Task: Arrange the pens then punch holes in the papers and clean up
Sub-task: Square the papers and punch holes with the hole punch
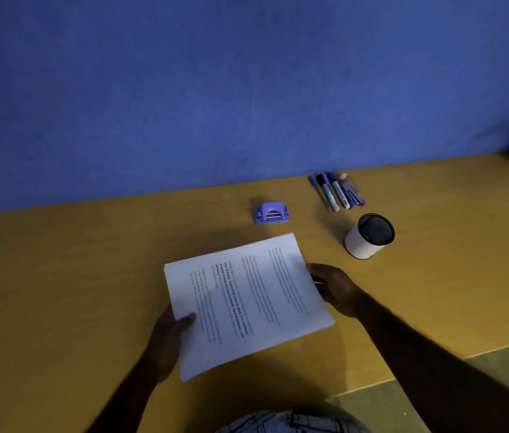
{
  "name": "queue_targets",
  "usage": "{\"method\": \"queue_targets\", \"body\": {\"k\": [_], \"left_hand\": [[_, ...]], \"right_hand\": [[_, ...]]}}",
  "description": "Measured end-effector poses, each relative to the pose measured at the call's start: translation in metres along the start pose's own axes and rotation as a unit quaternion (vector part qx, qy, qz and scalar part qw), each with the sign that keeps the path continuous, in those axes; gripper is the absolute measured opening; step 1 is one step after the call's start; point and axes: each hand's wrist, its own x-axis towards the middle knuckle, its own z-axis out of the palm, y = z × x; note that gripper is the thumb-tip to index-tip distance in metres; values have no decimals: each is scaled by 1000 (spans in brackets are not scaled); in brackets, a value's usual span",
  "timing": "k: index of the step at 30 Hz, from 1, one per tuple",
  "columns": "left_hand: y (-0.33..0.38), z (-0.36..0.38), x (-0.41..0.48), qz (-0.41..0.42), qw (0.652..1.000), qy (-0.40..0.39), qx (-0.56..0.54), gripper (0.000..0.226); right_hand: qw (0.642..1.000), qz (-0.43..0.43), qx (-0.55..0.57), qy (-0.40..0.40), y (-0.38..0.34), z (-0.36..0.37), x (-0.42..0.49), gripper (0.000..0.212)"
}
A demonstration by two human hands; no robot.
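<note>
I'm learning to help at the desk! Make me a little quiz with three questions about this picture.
1. True or false: the pens and markers are standing inside the white cylindrical cup with the dark inside.
2. What do the left hand and right hand hold together?
A. the stack of white printed papers
B. the small purple hole punch
C. the cup
3. Fill in: the hole punch sits on the yellow-brown wooden desk, between the papers and the blue ____.

Key: 1 false, they lie on the desk beside it; 2 A; 3 wall.
</note>
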Motion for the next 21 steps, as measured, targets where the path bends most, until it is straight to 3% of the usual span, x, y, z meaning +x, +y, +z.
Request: {"method": "queue_targets", "body": {"k": [3,8,11,16,21], "left_hand": [[4,7,7,-10,1000,-10,15,31],[10,20,22,-19,999,-9,45,29],[12,31,33,-26,998,-6,60,28],[19,54,59,-29,995,33,95,27],[28,73,86,-20,991,24,132,26]], "right_hand": [[997,3,-70,-20,-1,2,-1,27],[980,-22,-119,159,9,3,7,11],[964,-42,-152,212,10,-5,13,11],[950,-60,-185,246,1,-20,30,22],[944,-64,-190,262,-10,-30,54,14]]}}
